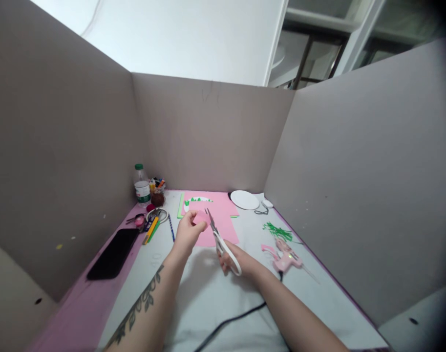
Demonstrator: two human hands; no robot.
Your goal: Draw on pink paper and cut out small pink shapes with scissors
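Note:
Between the thumb and fingers of my left hand (189,230) is a small piece of pink paper (202,218). My right hand (235,257) has its fingers in the handles of white-handled scissors (223,244). Their blades stand slightly apart, pointing up and away, close to the right edge of the small piece. Beneath both hands lie larger pink paper sheets (226,232), overlapping green ones. A white curved paper shape with green pointed pieces (199,199) rests on the sheets at the back.
A pink glue gun (286,259) with a black cable and green strips (277,231) lie at right. Behind is a white paper plate (244,200). At left are a black phone (113,254), a bottle (142,188) and markers (151,231). Grey panels (211,132) enclose the table.

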